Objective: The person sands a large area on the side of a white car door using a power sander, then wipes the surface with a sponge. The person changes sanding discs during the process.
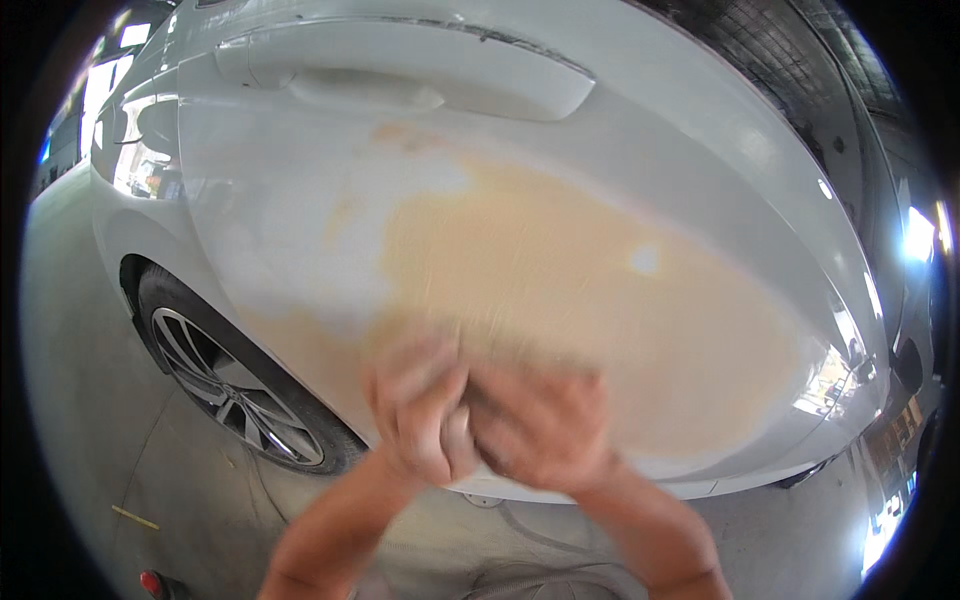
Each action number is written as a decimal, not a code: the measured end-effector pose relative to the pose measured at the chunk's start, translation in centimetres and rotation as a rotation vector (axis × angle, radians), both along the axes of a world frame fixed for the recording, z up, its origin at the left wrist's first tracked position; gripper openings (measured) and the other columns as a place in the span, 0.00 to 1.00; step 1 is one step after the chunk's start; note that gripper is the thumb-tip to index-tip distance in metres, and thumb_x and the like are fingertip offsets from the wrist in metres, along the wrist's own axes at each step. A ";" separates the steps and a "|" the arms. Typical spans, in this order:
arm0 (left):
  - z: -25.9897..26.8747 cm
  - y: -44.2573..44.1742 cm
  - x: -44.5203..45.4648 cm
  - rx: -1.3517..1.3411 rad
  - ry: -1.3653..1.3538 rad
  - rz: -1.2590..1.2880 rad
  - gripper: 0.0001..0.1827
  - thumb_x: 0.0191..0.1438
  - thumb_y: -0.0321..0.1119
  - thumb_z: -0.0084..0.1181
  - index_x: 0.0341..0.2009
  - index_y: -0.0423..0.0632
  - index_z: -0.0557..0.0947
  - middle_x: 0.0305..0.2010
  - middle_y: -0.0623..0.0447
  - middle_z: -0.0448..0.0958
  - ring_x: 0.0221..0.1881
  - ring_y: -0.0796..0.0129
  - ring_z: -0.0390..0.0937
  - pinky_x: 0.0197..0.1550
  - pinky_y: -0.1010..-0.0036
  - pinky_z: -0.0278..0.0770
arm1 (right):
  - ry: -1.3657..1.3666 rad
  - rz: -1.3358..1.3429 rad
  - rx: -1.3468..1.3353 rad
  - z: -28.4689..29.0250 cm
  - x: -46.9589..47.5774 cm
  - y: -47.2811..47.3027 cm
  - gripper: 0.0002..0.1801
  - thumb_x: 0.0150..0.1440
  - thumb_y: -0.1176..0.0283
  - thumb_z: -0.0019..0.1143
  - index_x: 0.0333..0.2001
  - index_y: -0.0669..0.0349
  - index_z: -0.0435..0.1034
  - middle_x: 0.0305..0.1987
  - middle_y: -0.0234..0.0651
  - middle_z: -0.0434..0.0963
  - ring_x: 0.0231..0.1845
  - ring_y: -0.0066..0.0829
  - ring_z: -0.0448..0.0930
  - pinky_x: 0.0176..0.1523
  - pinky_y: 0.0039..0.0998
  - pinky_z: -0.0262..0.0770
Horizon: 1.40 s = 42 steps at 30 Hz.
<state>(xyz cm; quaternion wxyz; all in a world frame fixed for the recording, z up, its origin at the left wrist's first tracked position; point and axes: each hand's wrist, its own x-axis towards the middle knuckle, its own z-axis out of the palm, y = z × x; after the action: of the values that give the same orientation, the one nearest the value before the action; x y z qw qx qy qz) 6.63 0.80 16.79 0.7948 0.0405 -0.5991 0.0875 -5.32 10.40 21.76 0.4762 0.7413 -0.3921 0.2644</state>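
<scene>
My left hand (420, 405) and my right hand (544, 424) are side by side on the lower part of a white car door (300, 247), both motion-blurred. Fingers of both are curled around what looks like a tan-edged sanding block (525, 351), mostly hidden under them. Beneath and around the hands spreads a broad patch of tan body filler (525, 262), with fine streaks on its surface. Whitish, dull paint borders the filler, and smaller tan marks (405, 136) lie below the door handle (420, 64).
At the left, a car wheel (232, 390) with a black tyre sits behind the door edge. Hoses (555, 581) lie on the grey floor (450, 551) below. A yellow strip (135, 517) and a red-topped object (151, 583) are at lower left.
</scene>
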 end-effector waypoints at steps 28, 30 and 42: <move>3.3 2.8 -6.1 0.000 -0.023 0.535 0.16 0.64 0.34 0.48 0.50 0.36 0.77 0.49 0.39 0.77 0.49 0.51 0.77 0.52 0.59 0.75 | 0.131 0.236 -0.003 10.7 -7.0 1.6 0.12 0.44 0.66 0.63 0.35 0.53 0.78 0.46 0.31 0.81 0.45 0.34 0.80 0.44 0.37 0.74; -2.8 4.3 -8.4 -0.032 0.064 0.188 0.14 0.62 0.35 0.48 0.46 0.40 0.77 0.44 0.42 0.77 0.43 0.52 0.78 0.46 0.59 0.76 | 0.058 0.080 0.038 2.6 -7.7 4.9 0.09 0.48 0.65 0.62 0.35 0.48 0.79 0.48 0.26 0.82 0.47 0.29 0.80 0.47 0.33 0.74; 7.8 4.2 -11.8 -0.123 0.061 0.172 0.13 0.45 0.30 0.57 0.37 0.38 0.81 0.35 0.41 0.78 0.38 0.46 0.77 0.40 0.54 0.74 | 0.303 0.785 -0.163 9.5 -13.2 1.5 0.14 0.44 0.67 0.67 0.34 0.62 0.79 0.38 0.37 0.84 0.35 0.31 0.84 0.39 0.31 0.79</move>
<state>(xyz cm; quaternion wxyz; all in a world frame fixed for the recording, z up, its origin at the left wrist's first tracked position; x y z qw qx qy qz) -5.16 4.99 24.61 0.8032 0.0457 -0.5625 0.1907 -18.55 11.89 31.22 0.4485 0.8248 0.0162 0.3439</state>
